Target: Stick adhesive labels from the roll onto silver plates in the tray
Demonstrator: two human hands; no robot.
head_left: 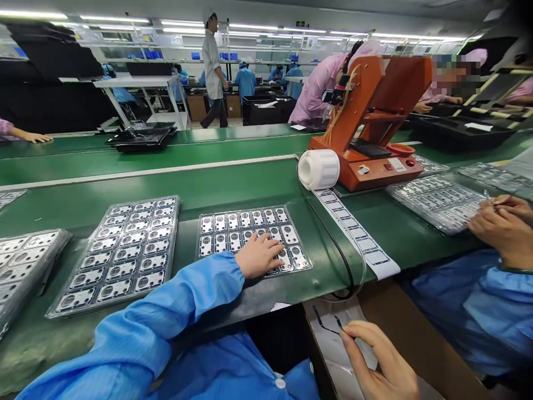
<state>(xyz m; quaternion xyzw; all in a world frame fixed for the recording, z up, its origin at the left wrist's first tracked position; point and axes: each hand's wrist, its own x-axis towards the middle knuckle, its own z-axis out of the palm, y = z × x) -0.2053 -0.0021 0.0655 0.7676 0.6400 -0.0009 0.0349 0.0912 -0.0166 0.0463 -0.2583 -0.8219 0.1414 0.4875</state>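
Observation:
My left hand lies with fingers spread over silver metal plates with dark borders, set in rows in a shallow clear tray. My right hand is below the bench edge, thumb and forefinger pinching a thin black bent strip. Under that strip is an open cardboard box with pale sheet material inside. From a white roll, a backing strip printed with black rectangular outlines runs toward me, right of the tray.
More plate-filled trays stand left. An orange machine is behind the roll, and a black cable hangs over the green bench. A co-worker's hands work near another tray at right.

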